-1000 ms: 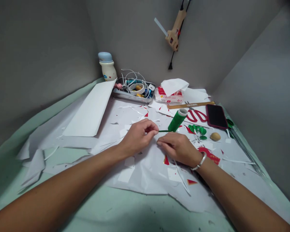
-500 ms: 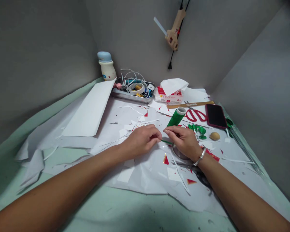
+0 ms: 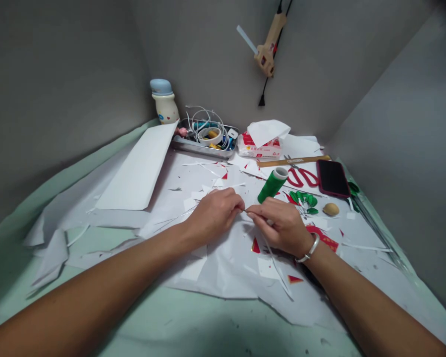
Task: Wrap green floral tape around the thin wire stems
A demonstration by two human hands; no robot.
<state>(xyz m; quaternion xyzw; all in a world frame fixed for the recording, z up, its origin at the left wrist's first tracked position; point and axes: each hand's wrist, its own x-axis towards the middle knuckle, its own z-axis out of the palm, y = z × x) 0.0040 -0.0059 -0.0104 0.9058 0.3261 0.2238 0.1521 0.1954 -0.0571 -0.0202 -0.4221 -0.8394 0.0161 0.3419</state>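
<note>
My left hand (image 3: pixel 219 210) is closed in a pinch, palm turned in. Facing it, my right hand (image 3: pixel 277 223) pinches too, a silver bangle on its wrist. The fingertips almost meet over a thin strand, of which only a tiny bit shows between them. Just behind my right hand stands a tilted spool of green thread (image 3: pixel 273 186). Small green oval pieces (image 3: pixel 303 198) lie to its right, beside a tan rounded object (image 3: pixel 330 209). Under my right wrist lies a red paper strip (image 3: pixel 325 239), partly covered.
Paper scraps and red bits litter the white paper (image 3: pixel 226 272). Behind are a metal tray (image 3: pixel 204 147) of supplies, a tissue pack (image 3: pixel 260 148) and a bottle (image 3: pixel 165 101). Red-handled scissors (image 3: pixel 303 177) and a phone (image 3: pixel 333 178) lie right. A glue gun (image 3: pixel 269 47) hangs above.
My right hand has moved slightly left and down, and the fingertips of both hands are closer together. The green strand that spanned the gap is now mostly hidden.
</note>
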